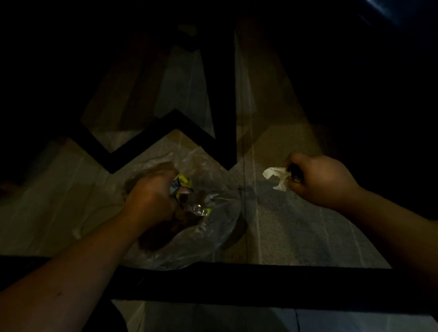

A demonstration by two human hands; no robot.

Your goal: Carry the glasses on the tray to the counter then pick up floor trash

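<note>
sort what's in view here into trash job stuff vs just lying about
Job: left hand gripping wrappers and clear bag; right hand holding tissue.

Lying about: black frame, tiled floor.

- The left hand (150,195) was bare: no glove, ring or band could be made out (the light was very dim).
- The right hand (322,181) was bare likewise, with no glove or ring visible.
- Both forearms were uncovered as far as the picture's edges; no sleeve, cuff or watch showed.
- A short, thin dark mark showed on the left forearm.
</note>
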